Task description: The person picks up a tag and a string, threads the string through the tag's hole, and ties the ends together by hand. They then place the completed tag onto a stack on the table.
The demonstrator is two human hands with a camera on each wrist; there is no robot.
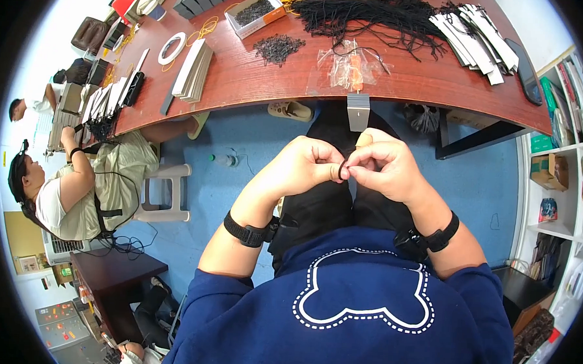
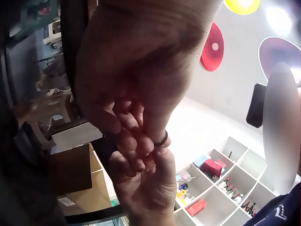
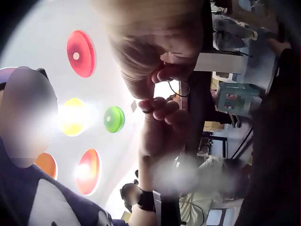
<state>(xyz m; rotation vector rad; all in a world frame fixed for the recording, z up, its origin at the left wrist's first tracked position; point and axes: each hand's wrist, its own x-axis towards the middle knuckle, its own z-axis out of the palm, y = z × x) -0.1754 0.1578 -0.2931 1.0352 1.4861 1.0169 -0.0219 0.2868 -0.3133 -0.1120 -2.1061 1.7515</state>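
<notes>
In the head view both hands meet above the lap. A thin black cord goes round the left thumb near its tip. The left hand has its fingers curled in and holds the cord against the thumb. Thumb and fingertips of the right hand pinch at the cord, right at the left thumb. A dark band of cord shows on the thumb in the left wrist view. A thin loop hangs by the right fingers in the right wrist view. A grey stack juts from the table edge just beyond the hands.
On the red-brown table lie a heap of black cords, white strips, small black pieces, a clear plastic bag and a card stack. Another person sits at the left; shelves stand right.
</notes>
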